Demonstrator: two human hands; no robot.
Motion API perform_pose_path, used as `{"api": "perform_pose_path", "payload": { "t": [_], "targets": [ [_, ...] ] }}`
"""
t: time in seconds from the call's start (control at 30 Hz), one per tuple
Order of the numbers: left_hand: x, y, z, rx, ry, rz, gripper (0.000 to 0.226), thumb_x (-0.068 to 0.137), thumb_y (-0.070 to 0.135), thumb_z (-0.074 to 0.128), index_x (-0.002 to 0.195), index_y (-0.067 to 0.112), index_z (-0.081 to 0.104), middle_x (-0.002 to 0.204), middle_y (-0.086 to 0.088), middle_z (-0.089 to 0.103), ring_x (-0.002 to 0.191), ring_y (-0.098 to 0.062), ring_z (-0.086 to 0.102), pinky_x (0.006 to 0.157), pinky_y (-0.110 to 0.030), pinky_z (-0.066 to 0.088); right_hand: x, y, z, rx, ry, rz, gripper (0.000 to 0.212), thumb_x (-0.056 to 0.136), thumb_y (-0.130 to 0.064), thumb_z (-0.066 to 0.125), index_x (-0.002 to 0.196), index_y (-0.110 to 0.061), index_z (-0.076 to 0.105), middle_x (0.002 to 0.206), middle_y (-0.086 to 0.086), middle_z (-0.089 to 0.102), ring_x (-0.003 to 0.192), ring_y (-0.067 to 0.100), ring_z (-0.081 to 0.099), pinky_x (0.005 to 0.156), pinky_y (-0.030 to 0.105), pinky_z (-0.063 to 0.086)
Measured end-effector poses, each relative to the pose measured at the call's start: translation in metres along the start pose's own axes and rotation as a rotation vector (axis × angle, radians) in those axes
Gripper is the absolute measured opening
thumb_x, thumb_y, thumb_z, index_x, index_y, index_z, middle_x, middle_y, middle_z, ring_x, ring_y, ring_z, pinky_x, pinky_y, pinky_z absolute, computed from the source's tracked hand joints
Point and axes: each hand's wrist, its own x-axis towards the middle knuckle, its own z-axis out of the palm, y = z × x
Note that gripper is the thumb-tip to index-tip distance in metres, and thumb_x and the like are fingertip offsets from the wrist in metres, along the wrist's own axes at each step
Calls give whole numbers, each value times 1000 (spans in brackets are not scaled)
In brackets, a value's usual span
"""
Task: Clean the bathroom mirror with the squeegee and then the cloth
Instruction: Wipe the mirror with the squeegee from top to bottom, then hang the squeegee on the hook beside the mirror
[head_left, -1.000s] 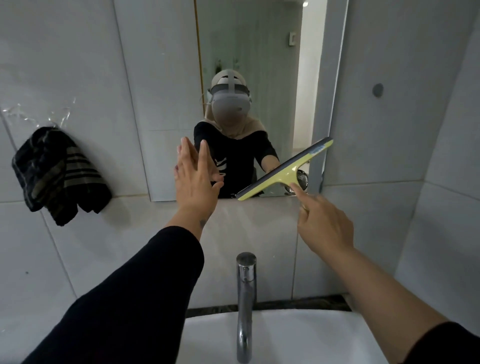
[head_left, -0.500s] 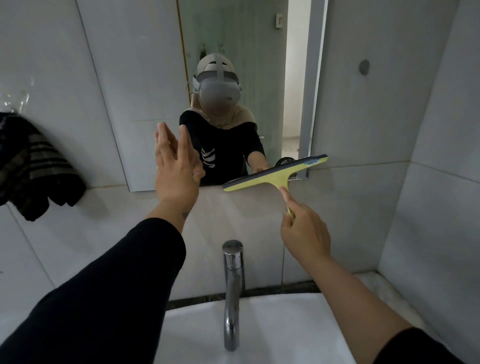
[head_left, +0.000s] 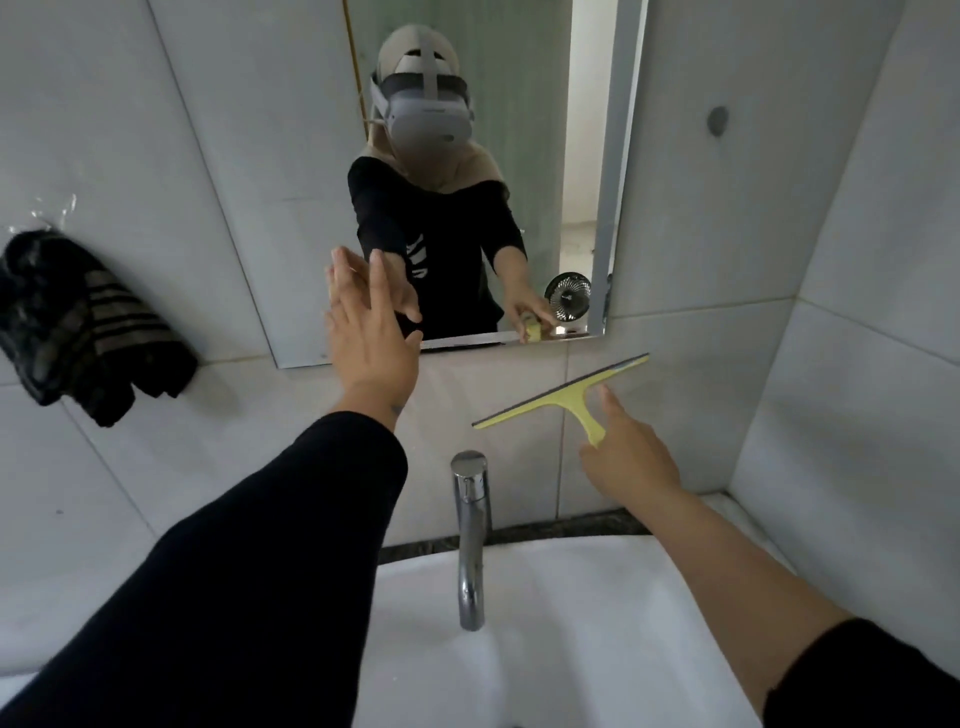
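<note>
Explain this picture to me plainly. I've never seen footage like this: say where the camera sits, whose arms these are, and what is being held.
There is no machine here. A person wears a camera on the head, so you look forward and down along their own two arms.

The left hand is open and flat, at the lower edge of the bathroom mirror. The right hand holds a yellow squeegee by its handle, with the blade below the mirror, in front of the tiled wall.

The figure in the mirror is the same person's reflection, headset included.

Below are a chrome tap and a white sink. A dark striped cloth hangs on the wall at left, untouched.
</note>
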Motion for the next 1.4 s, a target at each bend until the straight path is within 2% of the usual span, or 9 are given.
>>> {"api": "perform_pose_path", "payload": {
  "t": [0.3,0.47,0.6,0.77,0.87,1.03,1.13,1.23,1.4],
  "targets": [
    [-66,84,2,-354,-492,411,72,83,39,67,145,33,32,157,-5,21,145,-28,14,115,-50,21,-22,-14,-104,-128,-266,-35,30,74,-20,77,97,-4,66,60,2,59,47,16,57,51,23,45],
    [-72,126,-14,-473,-601,552,52,84,35,67,133,30,52,135,-1,57,138,-19,35,105,-33,34,-24,-34,-163,-75,-376,-120,28,71,-18,83,86,-14,59,84,6,67,49,12,62,56,25,47],
    [-58,142,-27,-500,-455,598,33,88,32,62,121,32,64,100,4,68,93,-19,60,73,-31,45,-24,-43,-195,-54,-370,-136,34,69,-21,85,87,-10,59,85,12,67,54,16,62,54,26,51],
    [-44,154,-31,-410,-253,611,37,90,38,58,127,36,58,88,7,64,80,-19,61,60,-28,41,-16,-34,-218,-290,97,-56,61,69,-71,64,111,-27,55,107,0,54,101,23,55,89,39,44],
    [-45,163,-28,-308,-139,598,39,90,42,56,129,39,55,94,7,66,77,-18,61,55,-25,34,-4,-31,-214,-39,284,97,67,82,-62,56,134,-23,37,130,11,43,111,35,54,92,42,46],
    [-49,178,-14,-254,-68,635,39,78,36,72,117,30,66,70,4,63,51,-21,59,43,-22,26,22,-45,-202,854,341,344,58,91,-6,55,138,-10,22,125,20,47,98,38,60,64,44,60],
    [-51,181,-2,-244,-73,630,56,71,38,78,124,30,61,69,5,63,49,-18,59,41,-21,24,42,-51,-199,872,369,321,71,90,2,47,148,-7,7,150,20,25,129,42,39,101,50,42],
    [-50,178,9,-285,-219,710,69,83,38,66,143,38,33,102,3,65,74,-20,66,48,-28,38,61,-61,-202,816,338,300,81,91,4,45,149,-10,-10,147,17,32,126,35,45,93,36,44],
    [-32,192,29,-298,-319,627,76,93,22,54,149,40,5,119,2,52,87,-26,62,59,-34,38,97,-61,-205,596,413,147,51,75,-2,69,114,-14,39,118,13,54,103,29,59,82,34,51]
  ]
}}
